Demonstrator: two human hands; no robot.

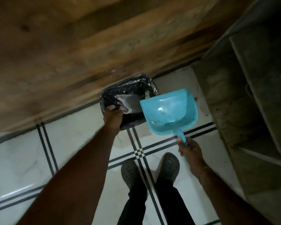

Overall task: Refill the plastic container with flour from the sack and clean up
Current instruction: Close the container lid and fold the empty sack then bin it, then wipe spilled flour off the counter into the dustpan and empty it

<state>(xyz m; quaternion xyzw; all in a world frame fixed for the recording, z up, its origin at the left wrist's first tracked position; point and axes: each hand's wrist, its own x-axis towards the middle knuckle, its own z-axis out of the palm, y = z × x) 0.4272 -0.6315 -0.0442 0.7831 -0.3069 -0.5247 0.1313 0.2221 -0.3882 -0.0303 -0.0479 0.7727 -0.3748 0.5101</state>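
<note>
A small bin lined with a black bag [141,86] stands on the tiled floor against a wooden wall. White powder streaks the bag's rim. My left hand [114,114] grips the near edge of the bin together with its grey swing lid [131,103], which is tipped open. My right hand [190,151] holds the handle of a turquoise dustpan [167,111]. The pan hangs over the right side of the bin, with a few brown specks inside it. The flour sack and the plastic container are out of view.
A brown wooden wall [71,54] fills the top and left. A dusty grey shelf unit [250,95] stands close on the right. My two feet in grey clogs [152,169] stand on white tiles [23,159] with dark double lines.
</note>
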